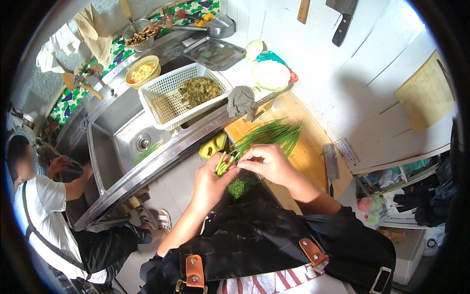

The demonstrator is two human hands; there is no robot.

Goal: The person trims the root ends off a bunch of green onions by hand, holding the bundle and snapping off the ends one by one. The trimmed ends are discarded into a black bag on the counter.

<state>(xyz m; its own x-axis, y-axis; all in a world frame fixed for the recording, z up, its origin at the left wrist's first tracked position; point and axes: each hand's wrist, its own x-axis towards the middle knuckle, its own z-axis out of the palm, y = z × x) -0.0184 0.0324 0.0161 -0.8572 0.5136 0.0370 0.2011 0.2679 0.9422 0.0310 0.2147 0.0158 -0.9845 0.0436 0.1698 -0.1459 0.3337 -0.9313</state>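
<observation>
My left hand [213, 180] is closed around a bunch of thin green stalks, likely chives [270, 133], gripping it near the pale cut ends. At those ends, the fingertips of my right hand [266, 161] are pinched together; whether a stalk is between them is too small to tell. The long leaves spread to the right over a wooden cutting board [308, 110]. Below my hands, short green trimmings [237, 188] lie in a dark spot beside the board. A cleaver [330, 161] rests on the board's right part.
A white plastic basket [161, 123] of chopped greens spans the steel sink [110, 136], where more green stalks [148, 151] lie. A gray cloth [241, 101] and half a cabbage [271, 75] sit beyond the board. Another person [51, 198] works at the sink's left. A knife [342, 25] hangs on the wall.
</observation>
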